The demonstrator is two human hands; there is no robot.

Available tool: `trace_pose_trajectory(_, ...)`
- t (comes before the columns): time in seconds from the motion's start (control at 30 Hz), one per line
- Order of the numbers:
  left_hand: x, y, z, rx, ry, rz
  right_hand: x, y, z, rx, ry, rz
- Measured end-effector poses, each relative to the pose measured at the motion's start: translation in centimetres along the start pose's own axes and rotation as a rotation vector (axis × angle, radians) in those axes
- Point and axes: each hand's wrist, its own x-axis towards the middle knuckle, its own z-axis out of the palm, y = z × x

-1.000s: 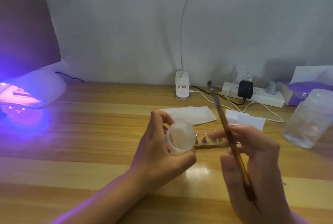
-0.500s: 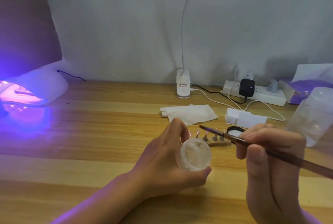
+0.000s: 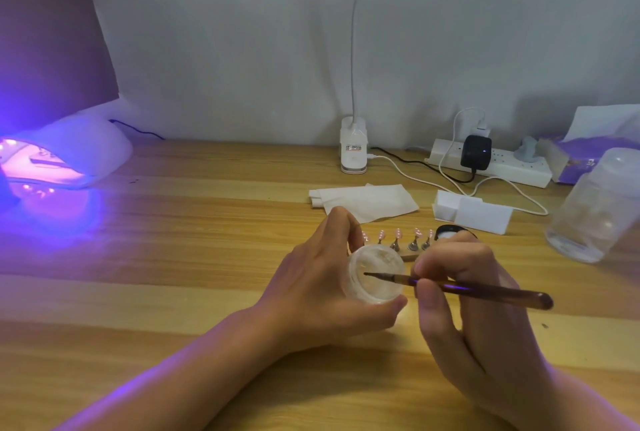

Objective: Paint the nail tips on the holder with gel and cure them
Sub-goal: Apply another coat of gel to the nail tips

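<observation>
A person's two bare hands meet over a wooden table (image 3: 173,257). The left hand (image 3: 311,292) curls its thumb and fingers round a small clear gel jar (image 3: 375,288), tilted so its open mouth faces the viewer. The right hand (image 3: 478,309) pinches a thin brown brush (image 3: 467,290) like a pen. The brush lies almost level, its handle toward 3 o'clock and its tip toward 9 o'clock, and the tip sits inside the jar's mouth.

Just behind the jar, at 12 to 1 o'clock from it, a row of small pink nail tips (image 3: 397,233) stands on a holder (image 3: 408,257). The holder's long side runs from 9 to 3 o'clock, its left end hidden behind the left hand. The right hand is the nearer one, so the loaded brush probably needs only a short swing forward to 12 o'clock. The curing lamp (image 3: 79,153) glows violet well apart, at 10 o'clock, on the left hand's side.
</observation>
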Motion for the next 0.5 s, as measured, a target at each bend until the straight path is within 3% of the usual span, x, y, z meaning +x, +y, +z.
trace_pose_trajectory(0.5,-0.05,0.08,-0.02,0.013,0.007,0.040,0.02,0.00,-0.01,0.003,-0.015,-0.016)
